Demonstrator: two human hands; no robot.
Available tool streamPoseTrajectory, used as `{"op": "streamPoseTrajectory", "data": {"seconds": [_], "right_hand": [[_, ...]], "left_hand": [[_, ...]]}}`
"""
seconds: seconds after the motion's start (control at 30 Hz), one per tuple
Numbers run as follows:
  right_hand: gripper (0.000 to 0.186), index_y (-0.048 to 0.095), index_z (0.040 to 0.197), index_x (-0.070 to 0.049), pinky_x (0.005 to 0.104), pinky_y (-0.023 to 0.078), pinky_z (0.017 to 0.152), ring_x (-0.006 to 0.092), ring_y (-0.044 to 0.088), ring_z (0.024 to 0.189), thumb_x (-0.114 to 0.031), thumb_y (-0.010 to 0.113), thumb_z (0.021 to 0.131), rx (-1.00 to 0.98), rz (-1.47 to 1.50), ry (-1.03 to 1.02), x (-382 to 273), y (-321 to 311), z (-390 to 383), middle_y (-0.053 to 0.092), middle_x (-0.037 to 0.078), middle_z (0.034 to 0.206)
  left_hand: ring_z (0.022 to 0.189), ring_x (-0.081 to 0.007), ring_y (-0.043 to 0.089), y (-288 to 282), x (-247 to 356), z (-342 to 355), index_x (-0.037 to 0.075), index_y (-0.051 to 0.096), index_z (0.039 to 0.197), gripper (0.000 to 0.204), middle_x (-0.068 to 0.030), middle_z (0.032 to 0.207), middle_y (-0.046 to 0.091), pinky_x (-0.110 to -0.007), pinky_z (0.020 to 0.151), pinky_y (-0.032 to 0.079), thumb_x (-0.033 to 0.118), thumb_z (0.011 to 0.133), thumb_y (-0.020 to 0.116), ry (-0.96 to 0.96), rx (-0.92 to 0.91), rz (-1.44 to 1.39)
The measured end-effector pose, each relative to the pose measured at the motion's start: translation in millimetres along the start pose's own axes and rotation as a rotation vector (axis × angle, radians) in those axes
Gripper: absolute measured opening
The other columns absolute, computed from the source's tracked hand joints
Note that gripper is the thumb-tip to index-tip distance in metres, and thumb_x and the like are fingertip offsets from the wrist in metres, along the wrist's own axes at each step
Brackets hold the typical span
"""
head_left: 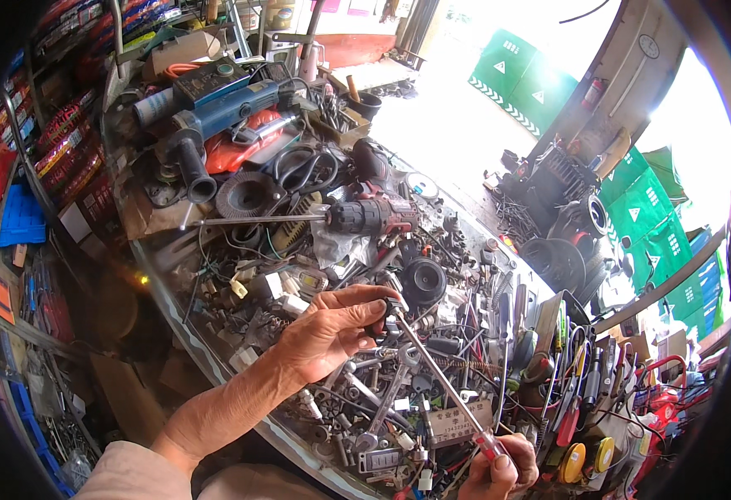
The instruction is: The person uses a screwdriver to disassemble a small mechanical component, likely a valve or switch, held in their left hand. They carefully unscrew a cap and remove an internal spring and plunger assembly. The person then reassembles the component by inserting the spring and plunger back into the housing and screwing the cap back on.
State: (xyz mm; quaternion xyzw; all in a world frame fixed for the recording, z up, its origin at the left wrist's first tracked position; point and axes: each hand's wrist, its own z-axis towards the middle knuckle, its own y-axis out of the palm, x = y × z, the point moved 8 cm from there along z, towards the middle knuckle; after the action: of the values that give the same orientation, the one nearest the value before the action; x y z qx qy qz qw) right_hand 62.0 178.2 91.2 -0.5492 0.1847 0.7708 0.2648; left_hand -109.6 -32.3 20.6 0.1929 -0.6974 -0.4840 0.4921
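Note:
Over a bench heaped with hardware, my left hand [328,329] is closed, pinching a small dark part [392,310] between thumb and fingers. The part's exact kind is too small and covered to tell. My right hand [505,473], low in the picture, grips a screwdriver [488,444] by its clear, reddish handle. The long metal shaft slants up and left, its tip at the small part; whether it sits in a screw I cannot tell. Below the shaft lie a combination wrench [392,392] and a small engraved plate [461,422]. A round black disc-shaped part [424,281] is just beyond my left fingertips.
A drill [374,215] with a long bit and a blue angle grinder [224,112] lie at the back left. Pliers and screwdrivers [569,425] stand upright at the right. Beyond the bench are a fire extinguisher [593,93] and green panels [515,79].

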Motion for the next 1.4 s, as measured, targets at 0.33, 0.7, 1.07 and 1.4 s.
{"op": "streamPoseTrajectory", "data": {"seconds": [0.33, 0.7, 1.07, 1.4], "right_hand": [[0.016, 0.065, 0.08, 0.008, 0.0255, 0.042, 0.059, 0.0146, 0.054, 0.064, -0.007, 0.066, 0.073, -0.038, -0.065, -0.156, -32, 21, -1, 0.058, 0.008, 0.07], [0.029, 0.064, 0.08, 0.008, 0.0218, 0.038, 0.054, 0.0113, 0.05, 0.061, -0.019, 0.067, 0.072, 0.03, -0.022, -0.07, -20, 10, -2, 0.057, 0.008, 0.073], [0.027, 0.064, 0.081, 0.008, 0.0222, 0.039, 0.056, 0.0127, 0.051, 0.063, -0.018, 0.066, 0.075, -0.006, -0.035, -0.015, -14, 9, -1, 0.058, 0.008, 0.072], [0.017, 0.065, 0.083, 0.008, 0.0269, 0.045, 0.06, 0.0164, 0.055, 0.066, -0.008, 0.067, 0.076, -0.107, -0.074, -0.203, -29, 19, 0, 0.06, 0.011, 0.073]], "left_hand": [[0.078, -0.0107, 0.065, -5, 4, -2, 0.004, 0.067, 0.111, 0.023, -0.0062, 0.092, 0.069, -0.02, 0.061, 0.054, 0.007, 0.088, 0.066, 0.093, 0.088, 0.178], [0.077, -0.0096, 0.064, -2, 2, -2, 0.005, 0.068, 0.11, 0.023, -0.0056, 0.091, 0.069, -0.018, 0.058, 0.053, 0.008, 0.087, 0.067, 0.031, 0.039, 0.015], [0.077, -0.0081, 0.063, 0, -2, -1, 0.006, 0.066, 0.112, 0.023, -0.004, 0.092, 0.069, -0.02, 0.057, 0.052, 0.009, 0.089, 0.064, -0.019, 0.016, -0.051], [0.083, -0.0086, 0.063, 3, 7, -2, 0.006, 0.063, 0.112, 0.032, -0.0069, 0.097, 0.067, -0.018, 0.054, 0.048, 0.004, 0.082, 0.071, 0.067, 0.047, 0.082]]}}
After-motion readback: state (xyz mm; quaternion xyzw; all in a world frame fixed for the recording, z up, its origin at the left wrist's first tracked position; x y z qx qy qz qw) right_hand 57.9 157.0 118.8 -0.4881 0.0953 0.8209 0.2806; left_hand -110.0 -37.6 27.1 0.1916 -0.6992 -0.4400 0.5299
